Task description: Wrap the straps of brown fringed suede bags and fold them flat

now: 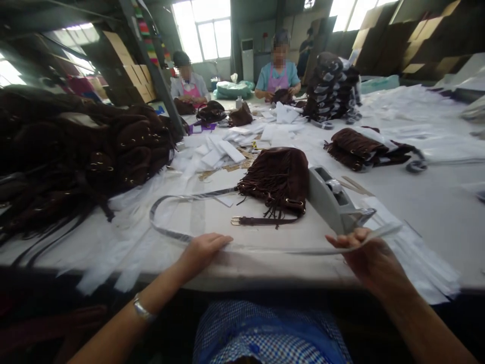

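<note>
fringed bag [282,177] | dark brown, lying on table [210,215] | strap [171,233]: curved out leftward, in translucent film [280,249]

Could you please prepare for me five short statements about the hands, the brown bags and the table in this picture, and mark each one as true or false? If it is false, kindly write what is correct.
1. A brown fringed bag lies on the white table, beside a grey tape dispenser. True.
2. The right hand grips the metal buckle. False: it holds a pale strip; the buckle lies on the table.
3. The left hand is at the looped strap. True.
4. A shiny band is worn on the right wrist. False: it is on the left wrist.
5. A person in a light blue shirt is at the far side of the table. True.
</note>
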{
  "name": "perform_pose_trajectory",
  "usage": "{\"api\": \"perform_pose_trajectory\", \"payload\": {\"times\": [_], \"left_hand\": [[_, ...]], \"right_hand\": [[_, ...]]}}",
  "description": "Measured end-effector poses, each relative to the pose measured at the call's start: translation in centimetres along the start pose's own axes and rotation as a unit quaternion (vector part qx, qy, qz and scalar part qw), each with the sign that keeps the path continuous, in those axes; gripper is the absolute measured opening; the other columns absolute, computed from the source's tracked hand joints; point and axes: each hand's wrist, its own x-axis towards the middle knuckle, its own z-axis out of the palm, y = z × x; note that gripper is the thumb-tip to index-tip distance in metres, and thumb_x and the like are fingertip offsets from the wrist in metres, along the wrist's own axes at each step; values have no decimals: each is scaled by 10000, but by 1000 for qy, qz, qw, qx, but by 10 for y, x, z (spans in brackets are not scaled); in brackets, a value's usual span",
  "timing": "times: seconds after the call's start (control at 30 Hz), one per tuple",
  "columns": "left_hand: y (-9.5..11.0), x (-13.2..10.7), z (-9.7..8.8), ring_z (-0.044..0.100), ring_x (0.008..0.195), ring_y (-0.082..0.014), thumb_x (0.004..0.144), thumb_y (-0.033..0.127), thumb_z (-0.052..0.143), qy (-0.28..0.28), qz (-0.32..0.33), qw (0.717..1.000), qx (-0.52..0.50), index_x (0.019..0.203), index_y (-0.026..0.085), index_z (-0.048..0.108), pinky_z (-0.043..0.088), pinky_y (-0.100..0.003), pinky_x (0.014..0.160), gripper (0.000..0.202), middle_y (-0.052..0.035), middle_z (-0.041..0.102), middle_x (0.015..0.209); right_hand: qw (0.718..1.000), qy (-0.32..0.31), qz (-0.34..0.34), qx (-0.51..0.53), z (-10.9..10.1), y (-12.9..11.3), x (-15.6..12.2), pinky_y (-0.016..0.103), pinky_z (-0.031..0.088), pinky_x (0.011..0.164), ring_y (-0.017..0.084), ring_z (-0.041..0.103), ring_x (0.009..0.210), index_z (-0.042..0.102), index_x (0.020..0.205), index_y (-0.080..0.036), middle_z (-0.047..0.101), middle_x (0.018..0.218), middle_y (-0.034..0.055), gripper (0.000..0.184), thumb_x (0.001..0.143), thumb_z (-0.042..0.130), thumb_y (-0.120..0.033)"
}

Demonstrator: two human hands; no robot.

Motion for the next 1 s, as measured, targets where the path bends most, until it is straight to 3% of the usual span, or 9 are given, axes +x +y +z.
{"api": "perform_pose_trajectory", "payload": {"times": [0.1,0.2,0.3,0.4,0.57,0.7,0.8,0.9,1.0], "left_hand": [[-17,-10,-16,703,914,-177,822,-30,429,-9,-9,999,34,1154,194,658,584,-296,800,462,-69,735,1041],[-17,-5,-22,678,1031,-200,843,52,544,-47,19,998,34,1262,223,614,546,-359,941,457,-76,708,1160],[6,11,-21,590,1213,-258,827,341,707,-85,84,993,-9,1406,236,487,424,-461,1094,628,-117,612,1339],[39,33,-17,530,1287,-267,841,486,664,-103,94,984,-107,1470,244,395,431,-429,1091,725,-128,538,1422],[68,72,4,576,1219,-223,969,268,507,68,38,992,-96,1365,232,515,481,-392,1039,397,-100,601,1338],[64,89,25,673,935,-196,965,234,512,83,63,994,-24,1154,192,641,551,-315,819,232,-87,711,1041],[60,89,32,672,766,-172,951,238,535,64,11,997,-39,984,187,671,525,-269,699,149,-54,704,842],[58,89,33,669,721,-162,886,223,624,51,-96,988,-107,966,198,641,499,-251,668,85,-18,691,784],[61,93,36,643,629,-141,813,189,670,36,-201,963,-174,990,200,598,480,-242,614,191,13,673,753]], "right_hand": [[998,-3,60,9,-5,-8,0,308,477,574,155,511,507,627,851,-315,349,479,-65,278,762,718,-562],[986,-73,137,-67,11,-13,6,265,387,506,146,500,522,628,953,-235,465,537,-38,403,789,666,-602],[949,-190,171,-185,38,-14,20,229,349,521,115,489,552,634,879,-161,619,662,16,472,811,626,-629],[912,-292,182,-225,63,-10,37,206,338,532,104,498,581,653,846,-135,646,688,16,512,797,628,-644],[851,-408,207,-256,94,3,60,206,369,552,103,521,572,701,923,-112,642,645,8,566,814,598,-658],[812,-457,219,-289,106,13,70,214,371,536,102,494,520,718,942,-112,633,601,2,559,859,547,-637],[804,-430,168,-375,108,12,69,231,374,561,125,517,578,733,941,-114,668,674,37,500,928,485,-548],[797,-364,8,-482,107,5,60,261,404,689,185,586,807,744,1016,-155,706,889,84,415,952,491,-479],[738,-327,-129,-575,104,3,51,284,397,770,231,566,967,736,1090,-214,683,1025,101,321,917,586,-439]]}}
